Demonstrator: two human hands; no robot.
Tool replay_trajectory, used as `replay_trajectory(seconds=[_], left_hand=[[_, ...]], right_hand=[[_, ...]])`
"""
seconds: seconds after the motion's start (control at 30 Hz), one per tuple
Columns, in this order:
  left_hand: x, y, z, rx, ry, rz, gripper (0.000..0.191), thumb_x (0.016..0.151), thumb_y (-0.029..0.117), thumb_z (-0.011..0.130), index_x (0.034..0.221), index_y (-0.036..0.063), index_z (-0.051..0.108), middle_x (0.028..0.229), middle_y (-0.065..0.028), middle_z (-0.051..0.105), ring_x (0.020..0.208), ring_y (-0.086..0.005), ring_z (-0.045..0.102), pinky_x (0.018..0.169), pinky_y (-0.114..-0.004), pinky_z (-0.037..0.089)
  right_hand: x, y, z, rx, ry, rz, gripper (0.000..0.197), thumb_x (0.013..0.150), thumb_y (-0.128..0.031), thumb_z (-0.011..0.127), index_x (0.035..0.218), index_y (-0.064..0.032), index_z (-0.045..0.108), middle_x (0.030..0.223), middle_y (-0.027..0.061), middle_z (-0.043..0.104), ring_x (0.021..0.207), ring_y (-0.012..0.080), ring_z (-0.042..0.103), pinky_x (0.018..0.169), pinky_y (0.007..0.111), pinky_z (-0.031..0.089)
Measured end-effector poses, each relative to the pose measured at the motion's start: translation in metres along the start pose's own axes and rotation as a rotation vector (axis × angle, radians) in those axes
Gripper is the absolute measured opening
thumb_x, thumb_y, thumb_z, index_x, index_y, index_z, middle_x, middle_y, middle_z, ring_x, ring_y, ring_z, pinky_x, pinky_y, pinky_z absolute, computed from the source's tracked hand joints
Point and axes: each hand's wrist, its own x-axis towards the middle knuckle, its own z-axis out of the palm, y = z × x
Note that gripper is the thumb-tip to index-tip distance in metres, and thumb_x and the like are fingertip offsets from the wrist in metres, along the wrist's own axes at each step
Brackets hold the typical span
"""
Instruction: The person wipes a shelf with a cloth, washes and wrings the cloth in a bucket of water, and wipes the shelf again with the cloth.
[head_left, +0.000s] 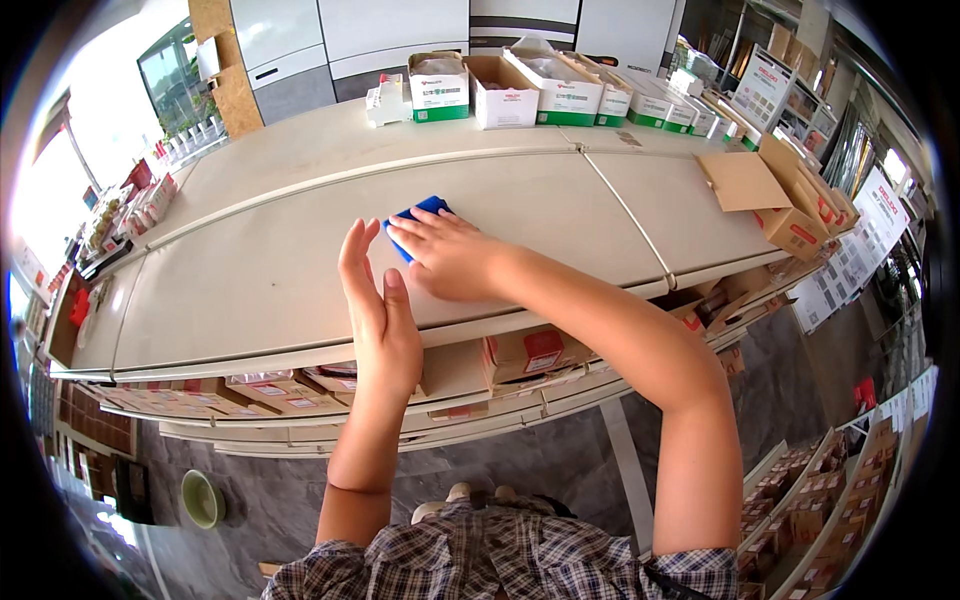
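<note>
A folded blue cloth (433, 204) lies on the beige top of a metal shelf unit (247, 255). My right hand (450, 255) rests palm down over the cloth with its fingers spread, pressing it against the surface and hiding most of it. Just left of the cloth, my left hand (381, 311) is raised near the shelf's front edge, its thumb apart from the fingers, holding nothing.
Small white and green cardboard boxes (568, 101) line the back edge. An opened brown carton (795, 225) sits at the right end, a shallow box (64, 319) at the left. Brown cartons (525, 356) fill the shelf below. A green basin (203, 499) stands on the floor.
</note>
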Motion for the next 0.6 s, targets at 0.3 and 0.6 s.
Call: replay_trajectory(seconds=[0.3, 0.6], left_hand=[[0.002, 0.004, -0.010, -0.048, -0.054, -0.016, 0.045, 0.098, 0.016, 0.034, 0.140, 0.0025, 0.023, 0.138, -0.0205, 0.036, 0.134, -0.0303, 0.028, 0.110, -0.044, 0.016], [0.002, 0.002, -0.014, -0.093, -0.095, -0.009, 0.048, 0.097, 0.010, 0.034, 0.140, -0.0019, 0.019, 0.139, -0.0250, 0.032, 0.133, -0.0334, 0.027, 0.110, -0.043, 0.018]], right_hand=[[-0.044, 0.169, -0.004, 0.002, 0.320, 0.663, 0.057, 0.081, -0.030, 0.043, 0.131, -0.0014, 0.043, 0.138, 0.0173, 0.042, 0.129, 0.0315, 0.038, 0.109, 0.039, 0.028], [0.026, -0.007, -0.004, 0.167, -0.061, -0.007, 0.060, 0.090, -0.031, 0.034, 0.144, -0.0057, 0.024, 0.152, 0.0098, 0.019, 0.141, 0.0257, 0.015, 0.115, 0.040, 0.009]])
